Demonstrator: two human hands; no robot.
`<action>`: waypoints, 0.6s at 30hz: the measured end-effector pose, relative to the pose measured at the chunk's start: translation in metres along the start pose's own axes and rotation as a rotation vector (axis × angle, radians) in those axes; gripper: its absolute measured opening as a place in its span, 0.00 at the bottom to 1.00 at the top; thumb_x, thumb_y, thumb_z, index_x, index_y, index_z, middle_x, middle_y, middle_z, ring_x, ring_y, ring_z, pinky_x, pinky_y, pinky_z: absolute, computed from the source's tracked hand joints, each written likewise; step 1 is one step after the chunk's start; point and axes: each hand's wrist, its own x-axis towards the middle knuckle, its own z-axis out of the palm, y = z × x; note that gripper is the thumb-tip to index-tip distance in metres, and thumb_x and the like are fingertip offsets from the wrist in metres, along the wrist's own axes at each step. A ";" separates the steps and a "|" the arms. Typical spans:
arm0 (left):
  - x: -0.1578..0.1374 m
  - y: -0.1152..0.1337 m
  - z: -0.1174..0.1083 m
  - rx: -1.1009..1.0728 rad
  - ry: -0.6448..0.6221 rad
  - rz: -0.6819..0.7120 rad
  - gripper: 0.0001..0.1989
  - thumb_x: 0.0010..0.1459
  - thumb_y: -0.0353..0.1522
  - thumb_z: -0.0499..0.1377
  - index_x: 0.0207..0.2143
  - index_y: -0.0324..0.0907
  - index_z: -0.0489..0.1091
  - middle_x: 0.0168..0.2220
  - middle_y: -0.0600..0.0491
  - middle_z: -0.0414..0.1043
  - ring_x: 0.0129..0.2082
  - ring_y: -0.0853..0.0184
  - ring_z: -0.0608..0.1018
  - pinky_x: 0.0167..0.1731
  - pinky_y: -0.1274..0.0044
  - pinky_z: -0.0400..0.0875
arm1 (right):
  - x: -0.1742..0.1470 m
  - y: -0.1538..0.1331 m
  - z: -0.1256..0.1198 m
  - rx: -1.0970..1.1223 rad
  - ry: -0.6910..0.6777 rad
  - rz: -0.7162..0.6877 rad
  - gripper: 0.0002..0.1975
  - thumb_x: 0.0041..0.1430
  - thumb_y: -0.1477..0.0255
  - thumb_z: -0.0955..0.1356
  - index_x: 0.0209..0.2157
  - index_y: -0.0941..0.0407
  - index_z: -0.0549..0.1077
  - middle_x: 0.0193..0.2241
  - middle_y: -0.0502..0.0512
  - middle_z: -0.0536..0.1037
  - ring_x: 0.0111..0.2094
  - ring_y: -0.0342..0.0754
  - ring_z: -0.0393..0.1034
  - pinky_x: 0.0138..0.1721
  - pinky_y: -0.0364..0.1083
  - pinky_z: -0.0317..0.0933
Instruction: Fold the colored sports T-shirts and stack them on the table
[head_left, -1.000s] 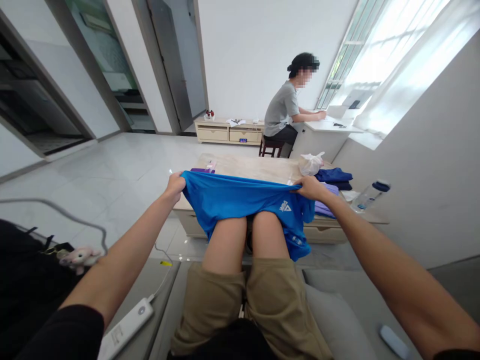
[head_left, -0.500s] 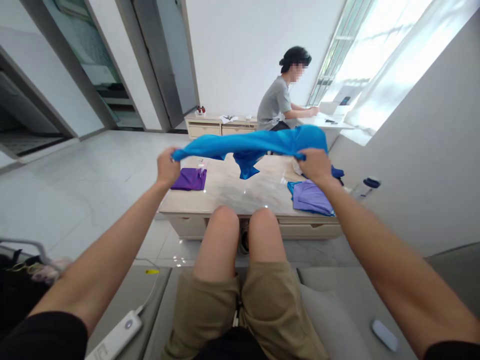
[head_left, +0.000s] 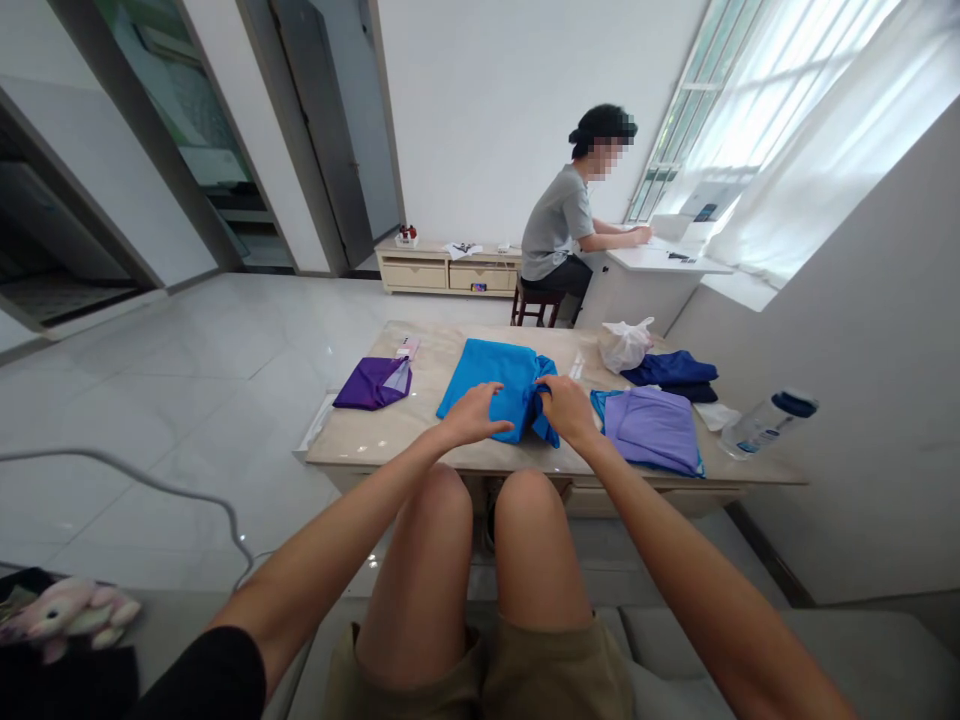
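Newly lowered from mid-air, the blue garment (head_left: 491,365) lies on the counter (head_left: 375,440), midway along its front edge and now supported, bunched side grasped by the right hand (head_left: 568,405), left hand (head_left: 476,414) spread, its contact uncertain.

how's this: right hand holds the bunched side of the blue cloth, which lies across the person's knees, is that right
Not quite: the head view shows the blue cloth lying on the table, not across the person's knees. The right hand does hold its bunched side.

Cloth (head_left: 484,370) on table (head_left: 360,438); tissue (head_left: 718,416), perhaps, right.
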 end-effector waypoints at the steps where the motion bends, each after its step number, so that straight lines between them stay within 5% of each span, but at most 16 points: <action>1: 0.012 0.007 0.011 0.023 -0.004 0.031 0.39 0.45 0.37 0.78 0.61 0.43 0.76 0.63 0.38 0.76 0.63 0.44 0.77 0.65 0.59 0.71 | 0.000 -0.008 0.001 0.028 0.002 -0.059 0.14 0.64 0.81 0.66 0.45 0.57 0.82 0.44 0.64 0.84 0.50 0.59 0.77 0.58 0.57 0.68; 5: 0.035 0.014 0.037 0.099 0.001 0.019 0.16 0.62 0.34 0.67 0.51 0.43 0.82 0.51 0.42 0.84 0.53 0.49 0.83 0.53 0.64 0.76 | -0.028 -0.015 0.004 0.197 0.146 -0.283 0.14 0.68 0.78 0.65 0.48 0.54 0.80 0.46 0.61 0.83 0.50 0.58 0.77 0.57 0.58 0.69; 8: 0.036 0.008 0.039 0.086 0.067 -0.065 0.08 0.66 0.34 0.63 0.41 0.44 0.83 0.42 0.43 0.85 0.45 0.51 0.84 0.45 0.68 0.75 | -0.064 0.015 0.020 0.237 0.317 -0.254 0.12 0.70 0.71 0.69 0.53 0.52 0.77 0.46 0.60 0.82 0.49 0.58 0.76 0.55 0.59 0.70; 13: 0.027 0.007 0.033 -0.293 -0.005 -0.041 0.24 0.69 0.49 0.61 0.25 0.43 0.72 0.26 0.52 0.75 0.32 0.61 0.77 0.38 0.71 0.71 | -0.095 0.076 0.096 0.065 0.188 -0.104 0.33 0.66 0.62 0.71 0.70 0.53 0.66 0.64 0.69 0.74 0.63 0.67 0.69 0.61 0.67 0.67; 15: 0.024 0.007 0.026 -0.512 -0.013 -0.036 0.25 0.66 0.54 0.63 0.28 0.43 0.71 0.28 0.54 0.74 0.33 0.63 0.76 0.40 0.72 0.72 | -0.089 0.088 0.126 0.044 0.166 -0.030 0.33 0.67 0.63 0.68 0.71 0.54 0.66 0.67 0.69 0.72 0.65 0.69 0.67 0.61 0.69 0.65; 18: 0.018 -0.007 0.012 -0.790 0.150 -0.159 0.26 0.59 0.57 0.68 0.33 0.43 0.75 0.34 0.53 0.77 0.39 0.61 0.78 0.47 0.70 0.73 | -0.072 0.096 0.148 0.100 0.133 0.045 0.22 0.68 0.67 0.65 0.59 0.54 0.78 0.57 0.66 0.81 0.59 0.66 0.73 0.60 0.67 0.66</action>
